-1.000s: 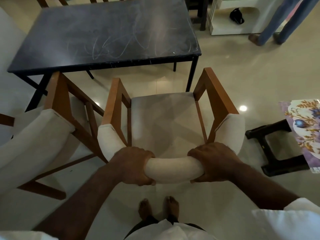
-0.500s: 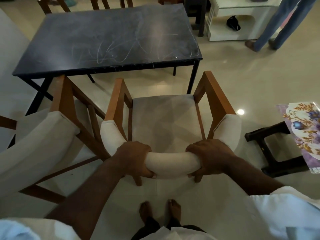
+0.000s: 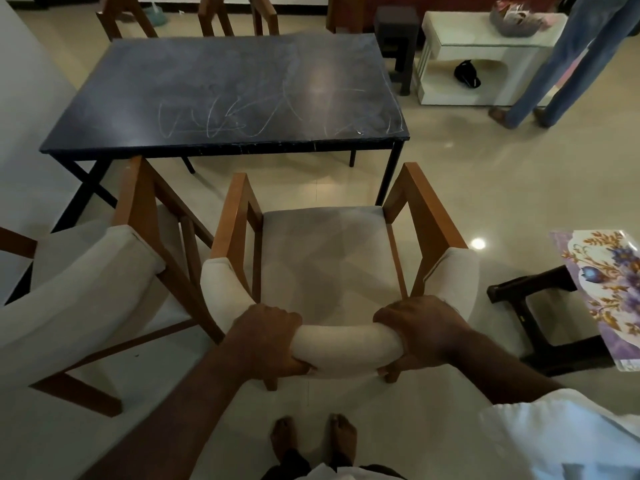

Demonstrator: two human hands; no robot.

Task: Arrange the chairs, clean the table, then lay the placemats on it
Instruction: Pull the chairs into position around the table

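My left hand (image 3: 268, 341) and right hand (image 3: 420, 332) both grip the padded backrest (image 3: 346, 344) of the chair (image 3: 322, 258) in front of me, fingers curled round it. The chair faces the table (image 3: 225, 91), near its right corner, seat not under the top. Second chair (image 3: 86, 268) sits just beside it on the left, angled. The table top is dark, with pale scribbles. A flower-print placemat (image 3: 609, 299) lies on a black stool (image 3: 540, 327) at right, well apart from the table. Far chairs (image 3: 214, 15) stand at the table's other side. Someone's legs (image 3: 554, 64) are by a white shelf (image 3: 485, 46). My bare feet (image 3: 311, 441) are behind the chair.
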